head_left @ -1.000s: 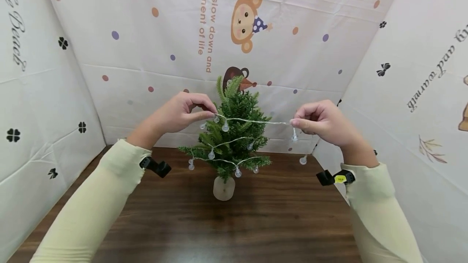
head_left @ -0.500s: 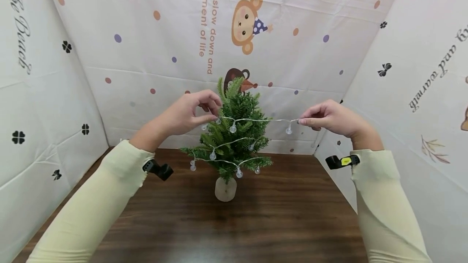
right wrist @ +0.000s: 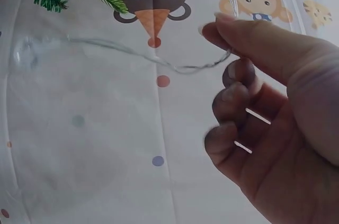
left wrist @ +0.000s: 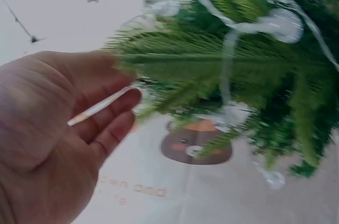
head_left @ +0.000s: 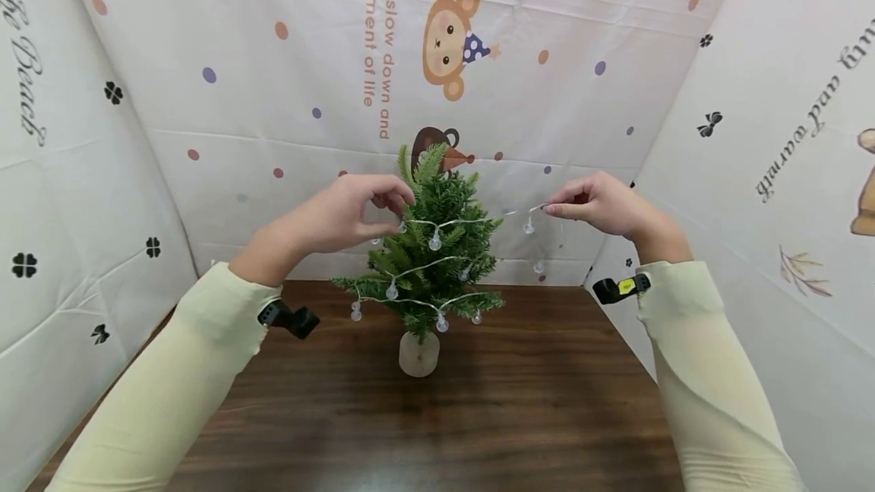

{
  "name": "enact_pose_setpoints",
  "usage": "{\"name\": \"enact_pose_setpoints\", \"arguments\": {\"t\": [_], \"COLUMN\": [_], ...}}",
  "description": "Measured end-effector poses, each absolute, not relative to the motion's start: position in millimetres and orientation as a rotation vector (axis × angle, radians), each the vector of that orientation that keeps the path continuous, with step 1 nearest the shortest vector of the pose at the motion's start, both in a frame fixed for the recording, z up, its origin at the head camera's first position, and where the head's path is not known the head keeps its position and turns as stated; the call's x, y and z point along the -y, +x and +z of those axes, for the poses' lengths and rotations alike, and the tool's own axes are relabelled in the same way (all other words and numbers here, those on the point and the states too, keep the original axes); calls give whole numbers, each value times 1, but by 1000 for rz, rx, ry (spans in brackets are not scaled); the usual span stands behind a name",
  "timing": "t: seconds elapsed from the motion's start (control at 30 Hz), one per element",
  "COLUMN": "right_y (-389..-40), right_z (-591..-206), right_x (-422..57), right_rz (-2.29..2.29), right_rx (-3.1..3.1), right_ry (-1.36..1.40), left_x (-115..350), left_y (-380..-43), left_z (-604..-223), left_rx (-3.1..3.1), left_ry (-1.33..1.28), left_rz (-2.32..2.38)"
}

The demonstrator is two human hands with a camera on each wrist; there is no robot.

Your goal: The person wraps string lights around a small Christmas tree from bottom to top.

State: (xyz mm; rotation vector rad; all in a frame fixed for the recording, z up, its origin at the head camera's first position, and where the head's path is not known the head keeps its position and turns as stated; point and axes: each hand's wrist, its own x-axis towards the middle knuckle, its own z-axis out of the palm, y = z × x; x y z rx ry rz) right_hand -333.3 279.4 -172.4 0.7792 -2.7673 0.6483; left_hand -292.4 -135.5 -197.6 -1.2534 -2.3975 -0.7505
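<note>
A small green artificial Christmas tree (head_left: 447, 200) stands on the table with string lights (head_left: 435, 240) draped across its front in several rows. My left hand (head_left: 335, 215) is at the tree's left side, thumb and fingers apart; in the left wrist view its fingers (left wrist: 114, 131) curl loosely beside a branch tip (left wrist: 175, 57). To the right of the tree, my right hand (head_left: 601, 205) pinches the wire of the string lights between thumb and index finger. The wire (right wrist: 180, 69) sags slightly in the right wrist view, and a clear bulb (head_left: 529, 226) hangs near those fingertips.
The tree's pale round base (head_left: 418, 355) rests on a dark wood table (head_left: 437, 431). Printed white cloth walls (head_left: 225, 120) enclose the back and both sides, with the back wall close behind the tree. A loose bulb (head_left: 538, 267) dangles below the right hand.
My left thumb and fingers have parted from the wire. My right hand moved outward, then back in and up, still pinching the wire, which now slants up toward it.
</note>
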Motion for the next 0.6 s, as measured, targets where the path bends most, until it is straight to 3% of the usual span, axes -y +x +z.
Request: {"name": "enact_pose_setpoints", "arguments": {"t": [0.17,0.33,0.6], "right_y": [-338,-345,-351], "right_z": [-170,-170,-170], "right_x": [-273,-264,-256], "right_rz": [706,750,810], "right_rx": [2811,2807,2733], "right_ry": [684,663,635], "left_x": [127,89,10], "left_y": [-284,-277,-277], "left_z": [-179,-165,-159], "left_rx": [2332,2293,2496], "left_ry": [-1179,-1126,-1021], "left_rz": [-803,-745,-164]}}
